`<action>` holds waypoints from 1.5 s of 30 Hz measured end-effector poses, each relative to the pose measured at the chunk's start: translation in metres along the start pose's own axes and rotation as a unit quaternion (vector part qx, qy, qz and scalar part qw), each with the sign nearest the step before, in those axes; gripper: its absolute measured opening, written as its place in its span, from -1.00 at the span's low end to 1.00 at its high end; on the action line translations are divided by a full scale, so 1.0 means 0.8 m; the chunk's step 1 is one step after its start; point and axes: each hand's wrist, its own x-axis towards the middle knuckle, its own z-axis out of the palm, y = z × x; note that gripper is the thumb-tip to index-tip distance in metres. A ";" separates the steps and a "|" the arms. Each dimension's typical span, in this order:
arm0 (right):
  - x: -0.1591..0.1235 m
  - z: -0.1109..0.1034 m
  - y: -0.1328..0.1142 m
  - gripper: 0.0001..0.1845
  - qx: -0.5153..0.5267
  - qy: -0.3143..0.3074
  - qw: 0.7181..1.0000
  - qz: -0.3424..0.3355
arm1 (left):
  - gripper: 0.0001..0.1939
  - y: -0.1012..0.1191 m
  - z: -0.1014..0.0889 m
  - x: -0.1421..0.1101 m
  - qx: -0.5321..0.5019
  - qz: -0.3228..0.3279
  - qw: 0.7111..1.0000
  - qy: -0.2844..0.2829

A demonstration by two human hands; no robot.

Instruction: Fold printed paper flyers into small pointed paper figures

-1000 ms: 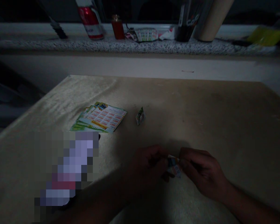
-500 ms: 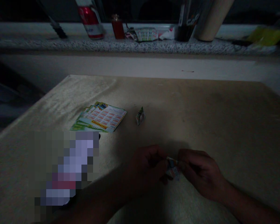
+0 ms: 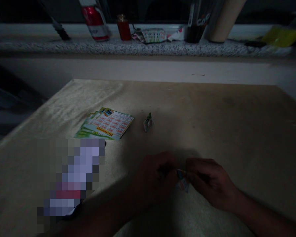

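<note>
Printed paper, small and seemingly folded, was at the near side, right of centre, pinched in the fingertips of both the left hand and right hand. Folding seemed in hand; the next crease probably called for firm, level pressure.

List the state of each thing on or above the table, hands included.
Left hand: closed on the printed paper
Right hand: closed on it too
Printed paper: held, partly hidden
Leaflets: stacked, slightly fanned
Small paper by the leaflets: folded, unheld
Pixelated object: unheld, details hidden
</note>
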 end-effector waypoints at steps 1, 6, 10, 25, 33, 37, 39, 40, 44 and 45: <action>0.000 0.000 0.000 -0.67 0.002 -0.002 1.000 -0.001 | -0.92 0.000 0.000 0.000 -0.003 -0.009 1.000 -0.002; -0.001 -0.001 0.001 -0.68 0.015 -0.020 1.000 0.001 | -0.94 0.002 -0.003 0.002 0.004 -0.032 0.999 -0.018; -0.001 -0.001 0.002 -0.67 0.009 -0.034 0.999 0.008 | -0.93 0.006 -0.007 0.006 0.033 -0.024 0.999 -0.034; 0.001 -0.001 -0.001 -0.69 -0.013 -0.071 0.997 -0.008 | -0.90 0.012 -0.008 0.006 -0.003 -0.072 0.993 -0.094; 0.005 -0.003 -0.006 -0.72 -0.004 -0.067 0.998 -0.015 | -0.90 0.004 -0.006 0.006 -0.039 -0.097 0.990 -0.097; 0.004 -0.002 -0.004 -0.71 0.000 -0.074 0.997 -0.009 | -0.92 0.007 -0.006 0.006 -0.057 -0.082 0.990 -0.103; 0.003 -0.002 -0.003 -0.73 -0.002 -0.081 0.997 -0.006 | -0.92 0.006 -0.004 0.006 -0.072 -0.070 0.990 -0.099; 0.003 -0.003 -0.003 -0.74 -0.003 -0.084 0.996 -0.002 | -0.92 0.006 -0.004 0.005 -0.078 -0.064 0.990 -0.093; 0.002 -0.007 -0.004 -0.71 0.006 -0.082 0.996 0.022 | -0.89 0.003 -0.003 0.004 -0.088 -0.074 0.990 -0.084; 0.002 -0.008 -0.004 -0.70 0.008 -0.080 0.996 0.028 | -0.89 0.003 -0.004 0.003 -0.093 -0.079 0.989 -0.085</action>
